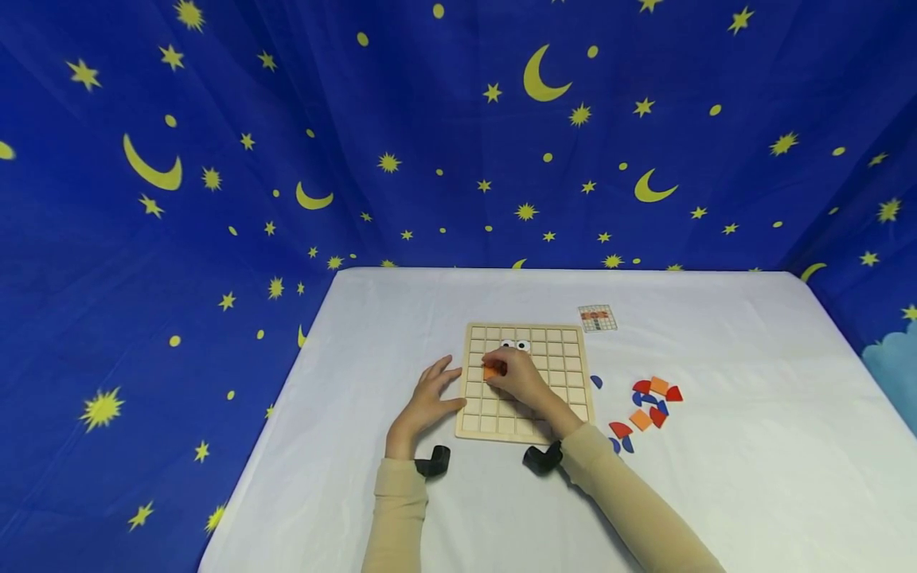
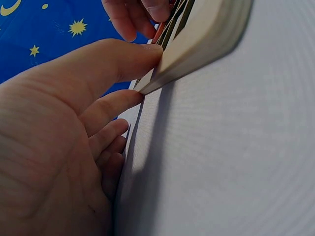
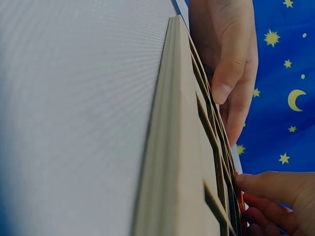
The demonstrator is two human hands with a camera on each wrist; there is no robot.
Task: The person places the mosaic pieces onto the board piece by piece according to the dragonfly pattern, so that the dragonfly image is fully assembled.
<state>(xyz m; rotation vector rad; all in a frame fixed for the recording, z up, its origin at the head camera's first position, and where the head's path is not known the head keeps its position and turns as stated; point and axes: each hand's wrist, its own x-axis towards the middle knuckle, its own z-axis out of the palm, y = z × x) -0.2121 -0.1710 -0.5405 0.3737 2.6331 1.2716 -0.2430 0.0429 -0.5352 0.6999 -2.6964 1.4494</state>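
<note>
A wooden grid board (image 1: 494,430) lies on the white table. Over its left part, the right hand (image 1: 521,380) pinches an orange piece (image 1: 490,372) at the surface of the grid; the right wrist view shows its thumb and fingers (image 3: 275,196) low over the cells. Two white eye pieces (image 1: 523,346) lie in the cells just above this hand. At the board's left edge is the left hand (image 1: 426,404), fingers spread; in the left wrist view its thumb (image 2: 133,56) and forefinger touch the wooden rim (image 2: 197,54).
Right of the board lie several loose pieces: red quarter-rounds (image 1: 674,394), orange squares (image 1: 641,419) and blue half-rounds (image 1: 648,399). One blue piece (image 1: 596,382) is close to the board's right edge. A small patterned card (image 1: 598,318) lies beyond the board's upper right corner. Blue starry cloth surrounds the table.
</note>
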